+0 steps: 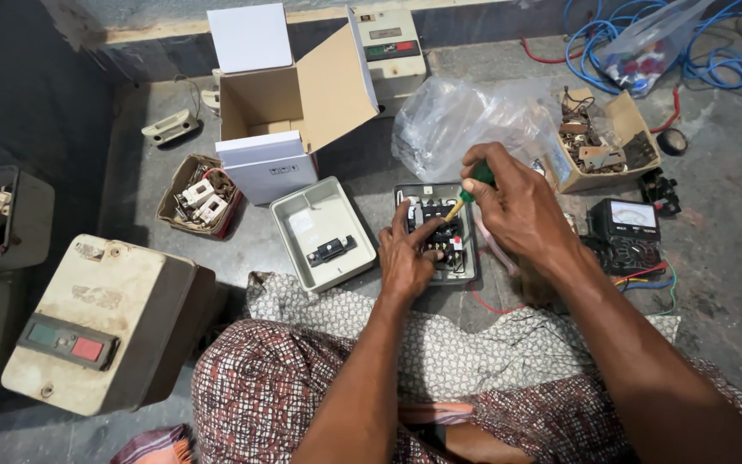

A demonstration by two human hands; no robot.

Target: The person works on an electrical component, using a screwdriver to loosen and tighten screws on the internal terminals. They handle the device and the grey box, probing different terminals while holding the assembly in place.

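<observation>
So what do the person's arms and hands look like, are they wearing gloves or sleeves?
No gloves and no sleeves. Both forearms are bare all the way up to the bottom edge of the picture. The left hand and the right hand are bare too, with no rings, watch or bands that I can see. Below the arms there is a patterned reddish cloth over the lap.

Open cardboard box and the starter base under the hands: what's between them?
The grey lid, lying inside-up with a small black part in it, sits between the cardboard box and the starter base in the head view.
</observation>
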